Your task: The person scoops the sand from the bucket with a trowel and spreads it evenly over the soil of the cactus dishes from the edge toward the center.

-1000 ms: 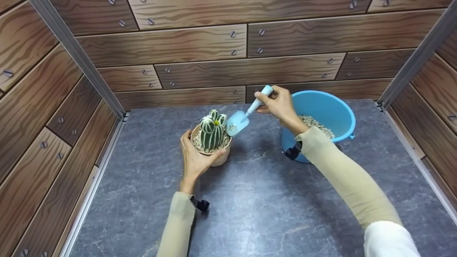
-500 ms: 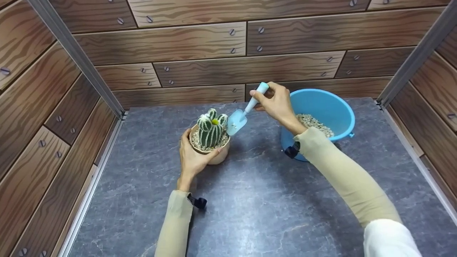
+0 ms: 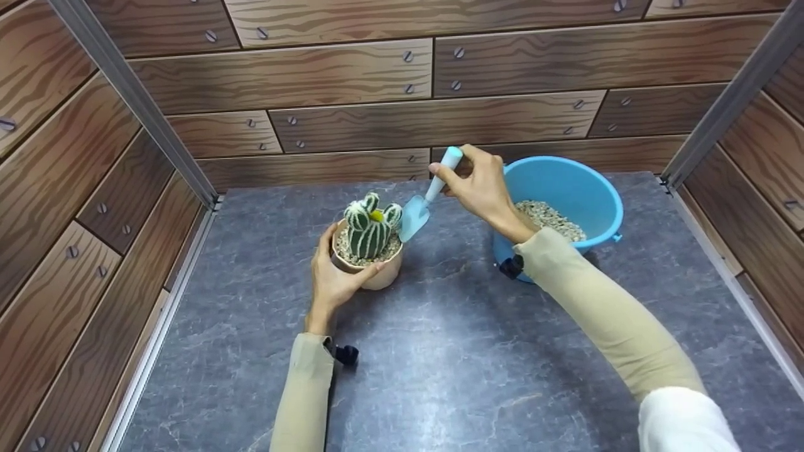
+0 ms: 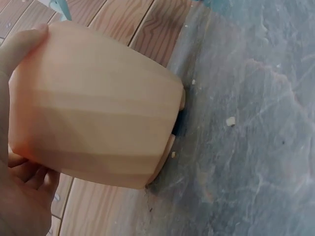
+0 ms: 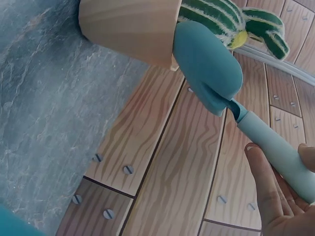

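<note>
My left hand (image 3: 335, 276) grips a beige flower pot (image 4: 108, 108) near its rim, thumb on the near side and fingers around the far left. In the pot stands a green-and-white striped cactus (image 3: 369, 236) with a yellow flower, ringed by pale gravel (image 3: 344, 252). My right hand (image 3: 480, 188) holds a light blue trowel (image 3: 414, 216) by its handle, pinched between thumb and fingers. The trowel's blade slants down with its tip at the pot's right rim. From the right wrist camera, the back of the blade overlaps the rim and hides part of the cactus.
To the right stands a blue bucket (image 3: 600, 201) with gravel (image 3: 549, 218) inside, close behind my right forearm. A few crumbs of gravel (image 4: 231, 121) lie on the grey marbled tabletop (image 3: 440, 351). Wood-patterned walls (image 3: 352, 81) enclose the back and both sides.
My right hand has shifted slightly left and tipped the trowel more steeply. The gravel seen on its blade earlier no longer shows there. My left hand keeps its grip on the pot.
</note>
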Motion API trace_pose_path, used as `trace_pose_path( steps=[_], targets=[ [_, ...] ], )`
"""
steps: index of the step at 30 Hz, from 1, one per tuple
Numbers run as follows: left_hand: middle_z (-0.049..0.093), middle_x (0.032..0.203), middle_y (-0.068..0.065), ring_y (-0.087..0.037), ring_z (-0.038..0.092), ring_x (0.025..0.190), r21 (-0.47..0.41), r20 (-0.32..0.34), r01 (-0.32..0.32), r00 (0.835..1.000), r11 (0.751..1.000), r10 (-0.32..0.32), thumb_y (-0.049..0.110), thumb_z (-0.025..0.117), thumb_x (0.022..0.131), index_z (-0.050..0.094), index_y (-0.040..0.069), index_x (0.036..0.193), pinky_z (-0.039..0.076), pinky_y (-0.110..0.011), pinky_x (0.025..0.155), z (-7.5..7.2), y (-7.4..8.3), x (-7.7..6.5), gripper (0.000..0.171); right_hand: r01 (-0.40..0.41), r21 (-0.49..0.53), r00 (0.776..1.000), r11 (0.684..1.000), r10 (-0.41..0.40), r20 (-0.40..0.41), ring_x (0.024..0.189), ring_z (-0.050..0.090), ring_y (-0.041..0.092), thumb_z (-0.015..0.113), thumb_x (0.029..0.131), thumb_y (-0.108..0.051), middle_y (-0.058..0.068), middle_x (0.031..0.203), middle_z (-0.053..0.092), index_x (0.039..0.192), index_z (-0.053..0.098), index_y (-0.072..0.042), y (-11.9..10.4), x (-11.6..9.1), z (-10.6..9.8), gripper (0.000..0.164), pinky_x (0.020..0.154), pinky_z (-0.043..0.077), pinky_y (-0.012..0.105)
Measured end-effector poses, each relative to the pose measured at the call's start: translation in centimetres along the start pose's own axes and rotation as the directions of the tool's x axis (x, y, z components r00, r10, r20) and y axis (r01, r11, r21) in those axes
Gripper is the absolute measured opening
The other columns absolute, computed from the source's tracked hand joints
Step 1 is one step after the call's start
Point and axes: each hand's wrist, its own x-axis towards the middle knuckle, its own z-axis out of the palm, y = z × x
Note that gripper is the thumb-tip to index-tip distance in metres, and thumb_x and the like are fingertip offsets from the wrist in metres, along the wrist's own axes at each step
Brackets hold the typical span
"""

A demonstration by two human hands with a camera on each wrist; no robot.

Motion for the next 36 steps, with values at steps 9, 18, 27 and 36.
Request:
trace_pose_path(
  steps=[9,18,27,36],
  targets=[
    [0.063,0.149,-0.012,-0.030,0.062,0.132,0.012,0.009,0.000,1.000,1.000,-0.001,0.043,0.105,0.060,0.047,0.005,0.157,0.048,-0.046,0.116,0.5,0.0,0.0,0.120,-0.002,-0.002,1.000,1.000,0.002,-0.003,0.066,0.078,0.028,0.081,0.098,-0.036,0.012,0.084,0.077,0.098,0.070,-0.006,-0.2,-0.3,-0.4,0.031,0.059,0.065,0.031],
    [0.062,0.150,-0.012,-0.030,0.061,0.134,-0.011,0.016,-0.022,1.000,1.000,0.022,0.040,0.105,0.062,0.047,0.007,0.158,0.047,-0.045,0.117,0.5,-0.2,0.1,0.117,-0.074,0.071,0.997,0.995,0.076,-0.029,0.073,0.080,0.028,0.080,0.098,-0.033,0.017,0.095,0.078,0.103,0.071,-0.003,-0.1,0.0,-2.1,0.032,0.066,0.067,0.037],
    [0.059,0.153,-0.012,-0.030,0.058,0.137,-0.026,0.012,0.012,1.000,1.000,-0.011,0.039,0.105,0.062,0.046,0.011,0.160,0.044,-0.045,0.120,0.1,-0.5,-0.2,0.117,-0.105,0.082,0.992,0.991,0.110,-0.068,0.070,0.080,0.019,0.079,0.098,-0.039,0.019,0.096,0.078,0.105,0.072,-0.005,0.0,-0.4,-4.2,0.036,0.064,0.066,0.032],
    [0.057,0.155,-0.014,-0.033,0.057,0.140,-0.039,0.002,0.018,1.000,0.999,-0.018,0.038,0.106,0.062,0.047,0.012,0.159,0.043,-0.048,0.120,0.2,-0.4,-0.2,0.117,-0.115,0.140,0.984,0.983,0.132,-0.117,0.069,0.080,0.019,0.080,0.098,-0.036,0.015,0.092,0.075,0.104,0.072,-0.003,0.5,-0.7,-7.0,0.035,0.068,0.067,0.036]
  ],
)
